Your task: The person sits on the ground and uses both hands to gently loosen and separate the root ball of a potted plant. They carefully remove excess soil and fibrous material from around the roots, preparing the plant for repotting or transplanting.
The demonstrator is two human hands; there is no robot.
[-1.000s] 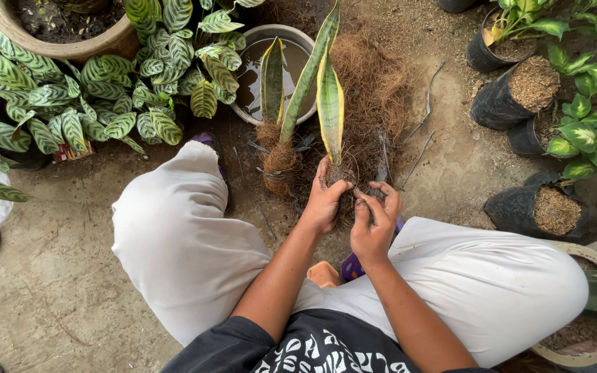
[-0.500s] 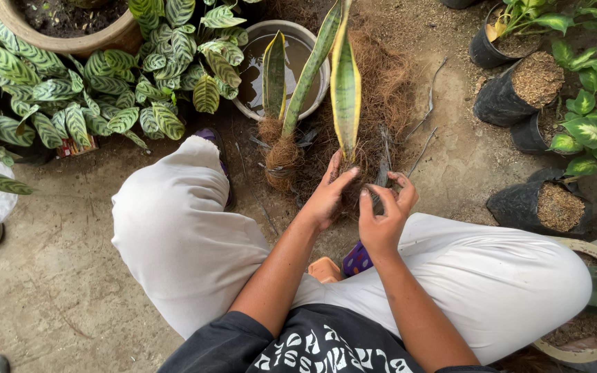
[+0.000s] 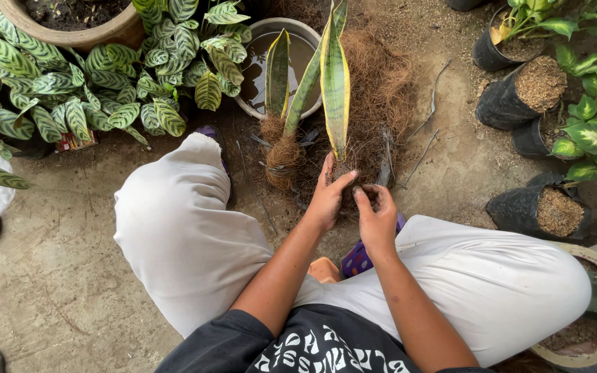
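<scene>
A bare concrete floor point(image 3: 50, 276), dusty and stained, fills the left and lower left of the frame and darkens with scattered soil toward the top centre. Across the lower half sits the person, knees spread in white trousers point(image 3: 174, 235). In the upper left a mass of striped green foliage point(image 3: 70, 97) spills from a clay pot point(image 3: 105, 27). Down the right edge stand black nursery bags point(image 3: 513, 97) topped with brown husk, among green-leaved plants. At top centre a round pale basin point(image 3: 271, 31) rests on the ground, and beside it lies a heap of brown coconut fibre point(image 3: 374, 90). In front of the basin, two snake plant shoots point(image 3: 281, 83) stand with fibrous roots. At the centre of the frame a yellow-edged snake plant leaf point(image 3: 335, 83) rises upright; the left hand point(image 3: 327, 200) grips its base with fingers clamped around it, and the right hand point(image 3: 378, 217), fingers curled together, pinches at the root clump just beside it.
</scene>
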